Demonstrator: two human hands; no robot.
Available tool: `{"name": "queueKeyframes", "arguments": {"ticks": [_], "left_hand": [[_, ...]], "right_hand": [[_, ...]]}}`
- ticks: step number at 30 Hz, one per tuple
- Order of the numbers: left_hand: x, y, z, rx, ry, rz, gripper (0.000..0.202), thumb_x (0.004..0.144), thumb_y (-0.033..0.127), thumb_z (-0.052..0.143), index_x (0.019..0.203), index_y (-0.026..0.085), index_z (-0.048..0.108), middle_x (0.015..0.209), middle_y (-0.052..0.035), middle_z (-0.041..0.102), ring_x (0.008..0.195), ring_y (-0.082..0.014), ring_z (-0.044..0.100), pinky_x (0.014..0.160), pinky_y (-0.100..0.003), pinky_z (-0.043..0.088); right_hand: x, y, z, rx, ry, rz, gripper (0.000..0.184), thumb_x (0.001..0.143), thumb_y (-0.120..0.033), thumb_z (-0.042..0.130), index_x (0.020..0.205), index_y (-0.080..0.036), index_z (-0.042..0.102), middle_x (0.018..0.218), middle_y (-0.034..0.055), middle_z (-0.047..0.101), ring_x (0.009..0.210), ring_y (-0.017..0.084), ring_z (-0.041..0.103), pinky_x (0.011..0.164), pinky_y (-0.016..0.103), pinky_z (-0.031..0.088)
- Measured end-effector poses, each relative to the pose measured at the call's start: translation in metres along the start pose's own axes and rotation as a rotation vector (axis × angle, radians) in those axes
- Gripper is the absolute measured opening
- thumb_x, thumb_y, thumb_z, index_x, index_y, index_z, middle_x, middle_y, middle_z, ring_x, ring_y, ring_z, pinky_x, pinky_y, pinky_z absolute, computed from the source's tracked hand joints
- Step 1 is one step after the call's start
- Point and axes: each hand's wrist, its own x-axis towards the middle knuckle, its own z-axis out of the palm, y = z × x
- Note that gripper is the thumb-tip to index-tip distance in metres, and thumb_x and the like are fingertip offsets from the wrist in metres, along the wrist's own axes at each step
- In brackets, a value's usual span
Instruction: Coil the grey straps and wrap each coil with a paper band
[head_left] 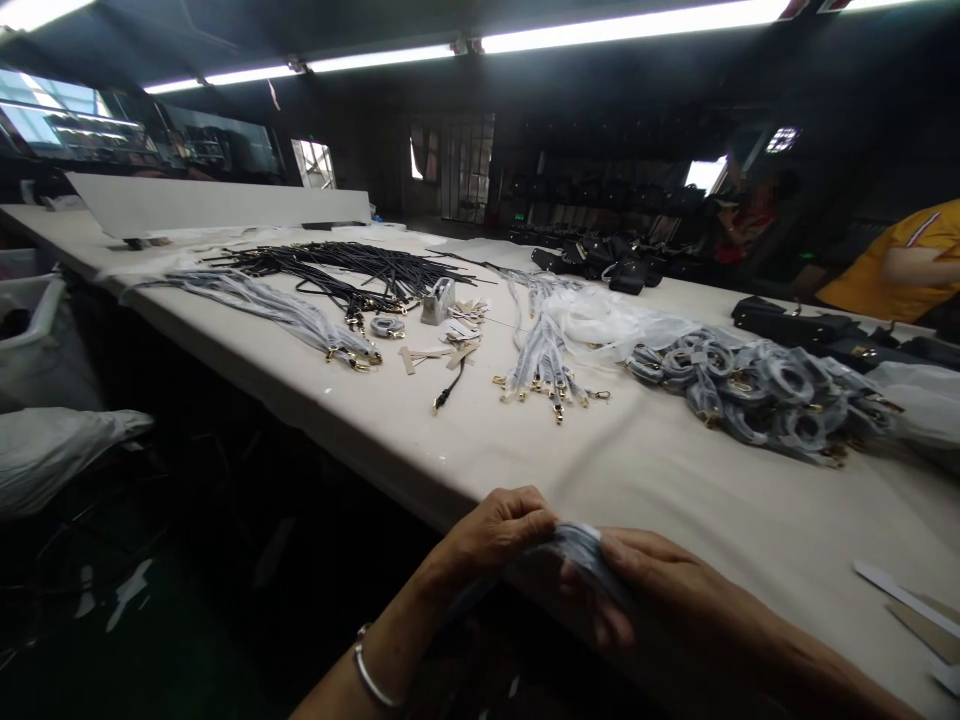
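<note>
Both of my hands are at the near edge of the long white table (675, 470). My left hand (495, 530), a bracelet on its wrist, pinches one side of a plastic-wrapped grey strap (577, 550). My right hand (645, 585) closes its fingers over the other side of the same strap. The strap looks coiled or folded between the two hands, and part of it is hidden by my fingers.
A pile of wrapped coiled straps (765, 395) lies at the right. Straight wrapped straps with gold clips (544, 365) lie mid-table, black straps (352, 270) farther back, a tape dispenser (437, 300) and paper tags (450, 345) between. Black bags (600, 262) and a person in yellow (900, 265) are beyond.
</note>
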Motion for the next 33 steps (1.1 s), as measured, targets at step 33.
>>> {"name": "queueKeyframes", "arguments": {"ticks": [33], "left_hand": [[-0.038, 0.034, 0.003, 0.663, -0.028, -0.146, 0.022, 0.072, 0.019, 0.064, 0.094, 0.022, 0.066, 0.078, 0.0029, 0.065, 0.071, -0.0161, 0.057, 0.061, -0.022, 0.039]], "right_hand": [[0.007, 0.034, -0.022, -1.437, -0.014, -0.276, 0.017, 0.089, -0.032, 0.058, 0.095, -0.017, 0.057, 0.092, 0.0099, 0.064, 0.079, 0.025, 0.056, 0.073, 0.041, 0.044]]}}
